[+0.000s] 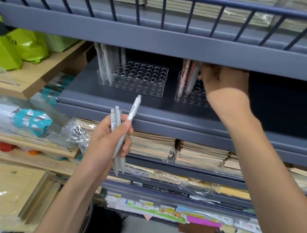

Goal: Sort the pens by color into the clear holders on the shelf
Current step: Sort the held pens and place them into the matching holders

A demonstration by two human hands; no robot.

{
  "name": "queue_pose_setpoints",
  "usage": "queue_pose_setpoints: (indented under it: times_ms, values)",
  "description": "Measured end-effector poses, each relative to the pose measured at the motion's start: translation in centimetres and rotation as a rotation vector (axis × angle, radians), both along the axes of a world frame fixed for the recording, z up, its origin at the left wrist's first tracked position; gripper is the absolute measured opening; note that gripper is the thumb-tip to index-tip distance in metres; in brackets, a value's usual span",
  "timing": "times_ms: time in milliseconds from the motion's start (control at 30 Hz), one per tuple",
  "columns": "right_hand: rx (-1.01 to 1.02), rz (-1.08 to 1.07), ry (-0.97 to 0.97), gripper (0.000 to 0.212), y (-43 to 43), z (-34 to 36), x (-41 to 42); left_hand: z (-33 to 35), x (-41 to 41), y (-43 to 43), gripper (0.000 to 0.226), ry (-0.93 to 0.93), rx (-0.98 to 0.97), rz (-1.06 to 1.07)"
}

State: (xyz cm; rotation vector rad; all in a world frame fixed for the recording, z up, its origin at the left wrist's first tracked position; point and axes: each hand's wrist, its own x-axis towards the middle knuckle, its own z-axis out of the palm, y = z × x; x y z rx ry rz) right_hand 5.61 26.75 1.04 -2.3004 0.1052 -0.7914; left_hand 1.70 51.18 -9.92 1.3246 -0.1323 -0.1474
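Observation:
My left hand point(109, 141) grips a small bunch of grey pens point(125, 130) upright in front of the grey shelf point(169, 110). On that shelf stand two clear holders with rows of holes. The left holder point(143, 80) has several grey pens point(107, 61) in its left end. In the right holder point(192, 96) lean a few pinkish pens point(188, 76). My right hand point(223, 80) reaches under the upper shelf and pinches the pinkish pens at the right holder; its fingertips are partly hidden by the shelf edge.
An upper shelf with a railing point(162, 10) overhangs the holders closely. Stacks of wrapped notebooks point(154, 146) fill the shelves below. Green bags point(5, 48) and wooden shelving point(32, 80) stand at the left.

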Motion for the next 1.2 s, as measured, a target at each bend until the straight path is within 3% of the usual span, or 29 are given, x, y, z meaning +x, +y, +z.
queue_pose_setpoints:
  times_ms: [267,467,700,767,967,1033,1200]
  values:
    - [-0.095,-0.072,0.091,0.027,0.4,0.2,1.2,0.1,-0.2,0.5,0.013,-0.046,0.026,-0.009]
    - [-0.092,-0.104,-0.032,0.028,0.2,-1.3,1.1,-0.3,-0.1,0.6,0.027,-0.057,0.071,-0.023]
    - [-0.076,-0.081,0.026,0.036,0.2,-1.3,1.2,-0.3,-0.3,-0.4,0.04,-0.024,0.086,-0.031]
    - [-0.027,-0.05,0.036,0.032,-0.1,-1.3,1.0,-0.2,-0.3,-0.8,0.042,-0.021,0.085,-0.035]
    - [0.39,0.027,-0.104,0.01,-1.8,-1.8,-1.6,-0.1,-0.3,-2.3,0.038,-0.027,0.048,-0.048]
    - [0.489,0.082,-0.116,0.015,-1.9,-2.1,-3.0,-0.2,-0.4,-3.3,0.036,-0.032,0.026,-0.062]
    - [0.452,0.243,0.116,0.009,-1.0,-3.6,-5.6,-0.4,-0.7,-6.0,0.039,-0.058,0.038,-0.116]
